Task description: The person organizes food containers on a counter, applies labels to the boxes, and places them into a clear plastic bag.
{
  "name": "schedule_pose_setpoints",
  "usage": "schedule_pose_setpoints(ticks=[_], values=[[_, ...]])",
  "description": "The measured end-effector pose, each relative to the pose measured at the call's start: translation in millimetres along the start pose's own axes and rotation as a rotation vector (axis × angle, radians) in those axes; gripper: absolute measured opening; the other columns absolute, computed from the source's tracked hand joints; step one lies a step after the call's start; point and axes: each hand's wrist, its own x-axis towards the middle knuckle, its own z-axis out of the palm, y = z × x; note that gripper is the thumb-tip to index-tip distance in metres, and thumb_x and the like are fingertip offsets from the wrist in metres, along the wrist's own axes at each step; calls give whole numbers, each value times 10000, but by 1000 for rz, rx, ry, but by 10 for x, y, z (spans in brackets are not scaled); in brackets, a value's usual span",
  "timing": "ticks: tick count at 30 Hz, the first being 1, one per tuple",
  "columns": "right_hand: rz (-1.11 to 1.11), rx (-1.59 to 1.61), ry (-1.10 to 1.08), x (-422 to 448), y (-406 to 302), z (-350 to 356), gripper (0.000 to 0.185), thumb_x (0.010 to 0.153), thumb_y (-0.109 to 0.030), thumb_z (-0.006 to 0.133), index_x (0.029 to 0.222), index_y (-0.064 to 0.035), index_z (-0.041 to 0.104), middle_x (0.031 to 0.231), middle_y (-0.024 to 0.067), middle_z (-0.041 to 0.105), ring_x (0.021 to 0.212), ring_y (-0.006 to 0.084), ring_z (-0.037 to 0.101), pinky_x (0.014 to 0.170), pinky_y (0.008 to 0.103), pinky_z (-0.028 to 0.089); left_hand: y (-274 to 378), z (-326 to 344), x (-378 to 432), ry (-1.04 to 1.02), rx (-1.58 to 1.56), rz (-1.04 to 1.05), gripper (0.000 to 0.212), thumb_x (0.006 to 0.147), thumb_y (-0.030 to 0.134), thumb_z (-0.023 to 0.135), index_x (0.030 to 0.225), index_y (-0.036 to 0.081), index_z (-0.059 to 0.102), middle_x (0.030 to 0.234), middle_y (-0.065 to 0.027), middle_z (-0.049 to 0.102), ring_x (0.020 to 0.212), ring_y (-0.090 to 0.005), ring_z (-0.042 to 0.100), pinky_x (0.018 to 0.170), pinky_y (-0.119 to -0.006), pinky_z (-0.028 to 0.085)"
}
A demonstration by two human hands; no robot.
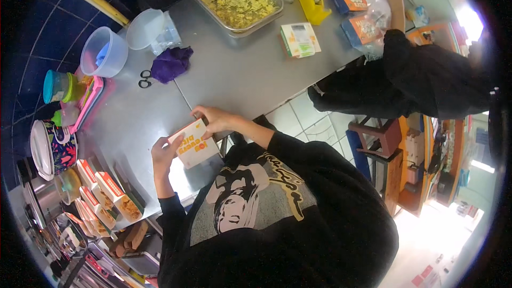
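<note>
A white and orange printed cardboard food box [196,150] is held between both hands above the front edge of the steel table. My left hand [165,153] grips its left side, thumb on the printed face. On its upper right side, my right hand [214,121] has thumb and fingers around the edge. Beyond the hands lie a purple cloth [171,64] and black-handled scissors [145,79], whose blades are hidden. A clear tray of yellow crumbly food [236,0] with something black in it stands farther back. Right of it is a closed printed box [301,40].
Filled food boxes [116,192] stand at the left. Along the tiled wall are a clear plastic tub [105,52] and a patterned pot [54,148]. A yellow tape dispenser [311,0] and blue-orange boxes [362,30] sit at the back. A person in black [424,76] is at the right.
</note>
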Motion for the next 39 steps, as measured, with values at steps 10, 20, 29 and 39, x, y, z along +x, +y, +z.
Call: schedule_pose_setpoints(ticks=[10, 20, 29, 39], values=[[-277, 355, 286, -989, -6, -391, 355, 813, -252, 739, 1048, -25, 601, 914, 83, 643, 872, 140, 612, 761, 302, 496, 528, 783, -325, -84, -457, 108, 287, 775, 90, 783, 924, -7, 557, 1069, -182, 650, 900, -168, 616, 784, -273, 506], [-353, 153, 569, -1720, 172, -1075, 295, 792, -185, 746, 1029, -29, 667, 893, 76, 631, 822, 179, 619, 721, 296, 479, 1198, 1592, -547, -206, -397, 293, 400, 838, 141, 729, 1132, 64, 469, 1050, -142, 645, 946, -179, 607, 748, -291, 515], [-289, 229, 396, -1930, 33, -1650, 272, 818, -151, 720, 1053, -27, 664, 945, 85, 592, 872, 162, 583, 771, 264, 451, 1798, 1626, -457, -441, -120, 239, 275, 837, 121, 723, 1001, -40, 571, 1053, -120, 644, 972, -160, 600, 857, -309, 512], [-385, 295, 459, -1903, 204, -1880, 306, 822, -166, 732, 1077, -23, 643, 1010, 89, 607, 935, 153, 606, 783, 282, 504, 2282, 1760, -370, -461, -132, 141, 250, 767, 93, 778, 823, 26, 544, 1082, -134, 620, 1058, -216, 577, 945, -380, 487]])
